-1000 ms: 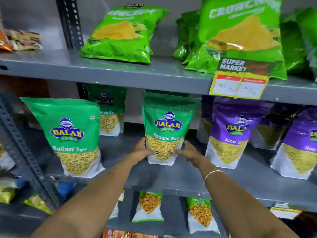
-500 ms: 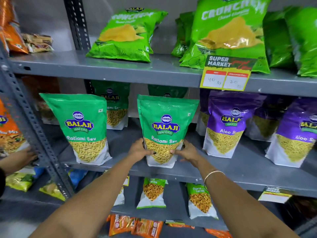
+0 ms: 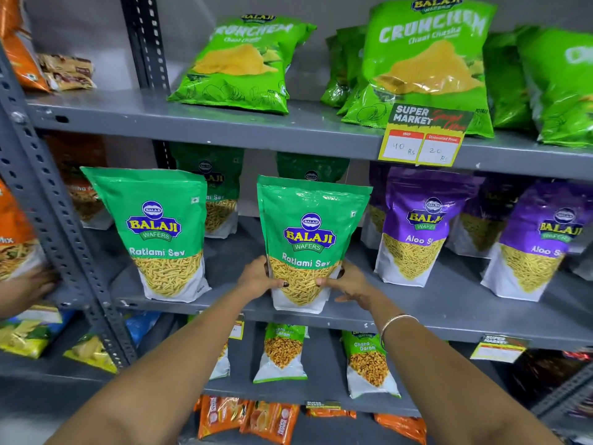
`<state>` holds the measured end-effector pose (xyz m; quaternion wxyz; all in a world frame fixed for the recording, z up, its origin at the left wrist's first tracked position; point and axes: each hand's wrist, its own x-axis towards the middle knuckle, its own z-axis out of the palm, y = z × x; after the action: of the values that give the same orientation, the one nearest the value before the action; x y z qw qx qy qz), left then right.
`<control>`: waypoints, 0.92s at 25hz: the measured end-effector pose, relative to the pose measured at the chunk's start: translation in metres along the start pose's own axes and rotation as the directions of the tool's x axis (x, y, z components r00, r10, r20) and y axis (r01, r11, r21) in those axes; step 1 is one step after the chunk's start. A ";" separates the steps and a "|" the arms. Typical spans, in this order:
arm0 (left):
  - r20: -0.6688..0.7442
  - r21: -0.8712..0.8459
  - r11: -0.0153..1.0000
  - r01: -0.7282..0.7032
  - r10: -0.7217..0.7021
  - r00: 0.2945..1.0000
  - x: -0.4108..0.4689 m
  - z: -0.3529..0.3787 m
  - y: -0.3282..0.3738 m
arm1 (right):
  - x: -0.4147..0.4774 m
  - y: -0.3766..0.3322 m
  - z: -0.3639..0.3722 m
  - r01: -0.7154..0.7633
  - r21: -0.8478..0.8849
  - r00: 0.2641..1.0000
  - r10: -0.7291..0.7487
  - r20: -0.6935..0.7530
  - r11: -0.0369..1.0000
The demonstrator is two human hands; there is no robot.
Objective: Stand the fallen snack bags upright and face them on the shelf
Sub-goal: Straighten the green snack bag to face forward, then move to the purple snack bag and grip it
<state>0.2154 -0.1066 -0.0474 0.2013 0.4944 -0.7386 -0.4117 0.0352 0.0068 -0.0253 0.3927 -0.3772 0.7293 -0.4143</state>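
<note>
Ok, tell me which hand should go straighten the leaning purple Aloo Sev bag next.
Right hand. It grips the right edge of the centre Ratlami Sev bag, and the purple Aloo Sev bag stands just to that side. The left hand would probably have to cross over the green bag.

four green ratlami sev bags show on the middle shelf (image 3: pixel 417 319): two in front, one at the left (image 3: pixel 160 232) and one at the centre (image 3: pixel 308 239), and two behind them, one (image 3: pixel 218 194) and another (image 3: pixel 313 170) mostly hidden. beside them stand purple aloo sev bags, two in front (image 3: pixel 414 226) (image 3: pixel 539 242) and at least two darker ones behind, hard to count. the top shelf carries two fully seen light green crunchem bags (image 3: pixel 244 62) (image 3: pixel 423 59), with more packed beside them. one yellow price card (image 3: pixel 423 139) hangs there. three hands are visible: two (image 3: pixel 256 279) (image 3: pixel 349 284) at the centre bag, a third (image 3: pixel 29 284) at the far left.
</note>
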 end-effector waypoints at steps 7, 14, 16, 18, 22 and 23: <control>0.057 0.002 1.000 -0.013 0.013 0.998 0.002 -0.004 0.001 | -0.003 -0.003 0.000 -0.031 0.013 0.999 0.031 0.014 0.999; 0.093 -0.015 1.000 -0.019 0.021 0.995 -0.003 -0.007 0.004 | -0.006 -0.002 0.001 -0.039 0.001 0.999 0.039 0.004 0.999; 0.096 0.041 0.999 0.012 -0.016 0.995 -0.008 -0.009 0.007 | -0.006 -0.001 0.001 -0.028 -0.023 1.000 0.029 0.007 0.999; 0.134 0.217 0.968 0.123 -0.154 0.979 -0.013 -0.013 0.010 | -0.003 0.002 -0.001 -0.023 -0.057 1.000 0.024 0.001 0.998; 0.418 0.557 0.783 0.278 -0.553 0.721 -0.029 -0.002 0.037 | 0.000 0.022 -0.027 -0.122 -0.114 0.987 0.109 -0.117 0.986; 0.477 0.591 0.767 0.248 -0.581 0.659 -0.031 0.009 0.047 | 0.000 0.029 -0.041 -0.161 -0.139 0.978 0.138 -0.158 0.977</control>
<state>0.1954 -0.0673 -0.0117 -0.2922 0.5184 -0.7002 -0.3944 -0.0081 0.0301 -0.0368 0.3381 -0.3180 0.8120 -0.3539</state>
